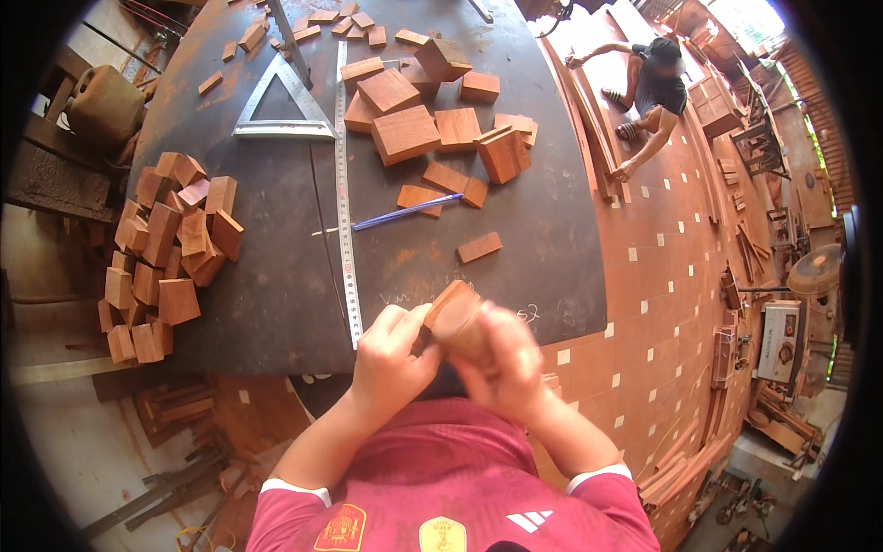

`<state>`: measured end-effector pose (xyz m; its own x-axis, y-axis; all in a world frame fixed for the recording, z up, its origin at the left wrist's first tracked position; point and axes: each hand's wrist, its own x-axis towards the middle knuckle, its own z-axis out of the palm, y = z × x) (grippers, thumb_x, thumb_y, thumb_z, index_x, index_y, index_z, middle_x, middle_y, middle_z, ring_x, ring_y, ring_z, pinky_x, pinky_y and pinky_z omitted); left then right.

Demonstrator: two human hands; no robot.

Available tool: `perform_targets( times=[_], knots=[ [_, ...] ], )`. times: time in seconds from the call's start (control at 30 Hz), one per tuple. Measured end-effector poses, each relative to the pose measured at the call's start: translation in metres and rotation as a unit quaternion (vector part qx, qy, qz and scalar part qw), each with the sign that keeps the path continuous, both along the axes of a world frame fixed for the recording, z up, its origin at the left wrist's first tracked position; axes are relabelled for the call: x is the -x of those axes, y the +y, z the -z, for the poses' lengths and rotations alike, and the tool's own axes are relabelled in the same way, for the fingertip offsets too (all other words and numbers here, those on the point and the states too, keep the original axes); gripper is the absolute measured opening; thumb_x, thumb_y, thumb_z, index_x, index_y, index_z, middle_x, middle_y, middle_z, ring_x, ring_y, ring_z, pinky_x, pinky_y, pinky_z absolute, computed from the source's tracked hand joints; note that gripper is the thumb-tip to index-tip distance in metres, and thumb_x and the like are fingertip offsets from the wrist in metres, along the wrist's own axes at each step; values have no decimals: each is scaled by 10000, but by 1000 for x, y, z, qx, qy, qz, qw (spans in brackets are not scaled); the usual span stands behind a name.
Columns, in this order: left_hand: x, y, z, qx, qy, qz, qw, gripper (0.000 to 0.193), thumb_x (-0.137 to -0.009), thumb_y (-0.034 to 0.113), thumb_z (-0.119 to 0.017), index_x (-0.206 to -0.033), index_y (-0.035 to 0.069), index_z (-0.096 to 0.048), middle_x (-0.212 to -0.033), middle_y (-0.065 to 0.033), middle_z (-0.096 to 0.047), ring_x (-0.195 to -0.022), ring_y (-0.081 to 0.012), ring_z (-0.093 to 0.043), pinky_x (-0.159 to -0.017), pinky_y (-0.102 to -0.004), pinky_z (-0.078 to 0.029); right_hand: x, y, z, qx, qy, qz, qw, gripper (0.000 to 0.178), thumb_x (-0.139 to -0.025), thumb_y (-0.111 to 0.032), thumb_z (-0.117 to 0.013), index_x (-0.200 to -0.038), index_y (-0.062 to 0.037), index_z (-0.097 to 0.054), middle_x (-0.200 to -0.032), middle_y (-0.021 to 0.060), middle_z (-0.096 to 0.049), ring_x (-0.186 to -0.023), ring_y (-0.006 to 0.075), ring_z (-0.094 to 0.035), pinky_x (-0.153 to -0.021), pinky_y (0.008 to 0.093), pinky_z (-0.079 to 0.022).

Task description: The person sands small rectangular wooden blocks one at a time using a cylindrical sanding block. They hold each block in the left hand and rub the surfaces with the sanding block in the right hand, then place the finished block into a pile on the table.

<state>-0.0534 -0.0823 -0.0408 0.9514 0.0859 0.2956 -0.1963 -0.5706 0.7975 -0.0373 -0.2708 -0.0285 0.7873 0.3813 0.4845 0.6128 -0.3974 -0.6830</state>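
At the near edge of the dark table, my left hand [394, 348] is closed on a small reddish-brown wooden block [448, 300]. My right hand [511, 362], smeared by motion, is closed round a roundish light-brown piece [463, 333] pressed against the block; its exact kind is too blurred to tell. Just beyond my hands lies a single wooden block [480, 247]. Further off, a blue pen [407, 212] rests across another block [419, 200]. A long steel ruler [344, 202] runs along the tabletop, left of the pen.
Several loose blocks [406, 135] cover the table's far middle. A triangular metal square [283, 103] stands left of them. Stacked blocks [160, 235] crowd the left edge. On the tiled floor to the right, another person [658, 92] crouches by long boards [589, 110].
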Motion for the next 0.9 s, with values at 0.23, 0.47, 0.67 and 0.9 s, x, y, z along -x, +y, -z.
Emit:
perform_targets(
  times=[0.23, 0.47, 0.67, 0.9],
  knots=[
    [-2, -1, 0, -12, -14, 6, 1000, 370, -783, 32, -865, -1138, 12, -765, -818, -92, -639, -607, -181, -645, -539, -324, -532, -4, -5, 5, 17, -21, 69, 997, 787, -819, -36, -889, -1512, 18, -520, -1243, 268, -687, -1091, 452, -700, -955, 491, -588],
    [1, -2, 0, 3, 11, 5, 1000, 365, -783, 32, -876, -1131, 21, -767, -826, -87, -640, -601, -173, -642, -547, -317, -542, -10, -11, 4, 30, 8, 103, 994, 758, -804, -63, -906, -1464, 19, -542, -1233, 235, -689, -1026, 421, -694, -896, 475, -578],
    [-1, -3, 2, 2, 0, 1, 1000, 345, -792, 2, -861, -1127, 23, -783, -821, -65, -643, -585, -122, -648, -537, -285, -544, -10, -13, 5, 13, -4, 59, 998, 761, -801, -34, -890, -1471, 28, -534, -1240, 260, -672, -1050, 429, -695, -912, 479, -586],
    [1, -2, 0, -1, 9, 4, 1000, 359, -790, 7, -871, -1137, 30, -784, -815, -63, -640, -587, -118, -649, -534, -283, -541, -1, -11, -1, 19, 5, 25, 999, 701, -818, -7, -855, -1448, 51, -552, -1264, 288, -659, -1104, 455, -690, -933, 490, -590]
  ],
)
